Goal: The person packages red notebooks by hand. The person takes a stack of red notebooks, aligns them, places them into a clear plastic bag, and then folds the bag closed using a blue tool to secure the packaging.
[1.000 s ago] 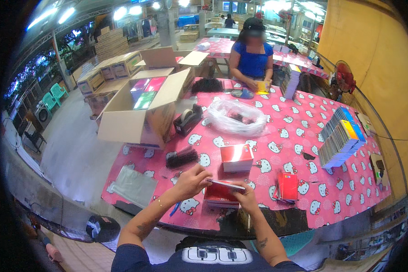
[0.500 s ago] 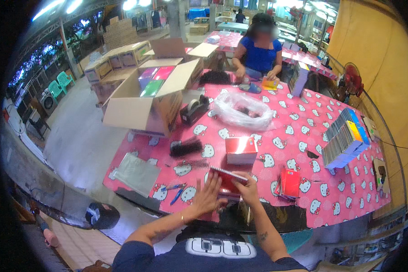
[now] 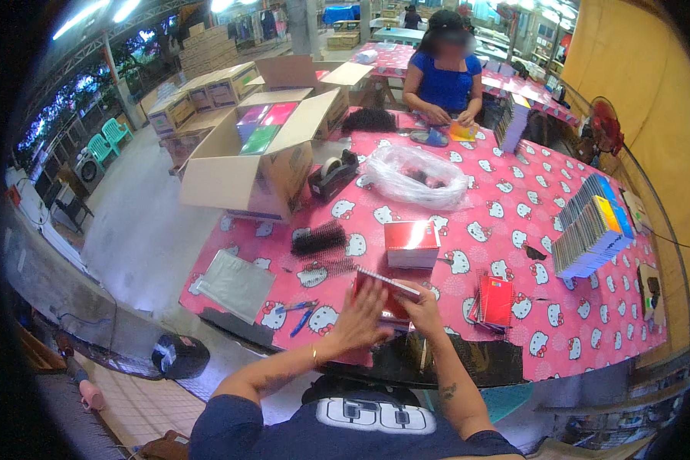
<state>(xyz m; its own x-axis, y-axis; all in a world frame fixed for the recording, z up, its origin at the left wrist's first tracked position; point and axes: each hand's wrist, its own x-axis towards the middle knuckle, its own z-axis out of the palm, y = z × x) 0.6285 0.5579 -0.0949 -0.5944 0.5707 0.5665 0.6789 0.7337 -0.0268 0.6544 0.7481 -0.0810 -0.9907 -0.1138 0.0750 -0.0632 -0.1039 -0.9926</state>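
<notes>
A red-covered spiral notebook [image 3: 366,280] is tilted up near the table's front edge, its wire binding along the far upper edge. My right hand [image 3: 422,308] grips it at the right side, the thumb on top. Flat against its cover lies my left hand [image 3: 360,318], fingers stretched out. Another red cover shows partly below the hands. Just beyond stands a neat stack of red notebooks [image 3: 412,247]. To the right is a smaller, uneven pile of red notebooks [image 3: 494,300]. Loose black binding coils [image 3: 319,239] and blue-handled pliers [image 3: 302,319] lie to the left.
A clear plastic sheet [image 3: 236,285] lies at the left. Behind are a tape dispenser [image 3: 333,175], an open carton [image 3: 221,182] with notebooks and a clear plastic bag [image 3: 415,178]. Rows of notebooks [image 3: 589,239] stand at right. A co-worker in blue [image 3: 443,83] handles something yellow across the table.
My left hand has moved up and further over the notebook's cover. My right hand keeps its grip on the side. The co-worker's hands have come closer together.
</notes>
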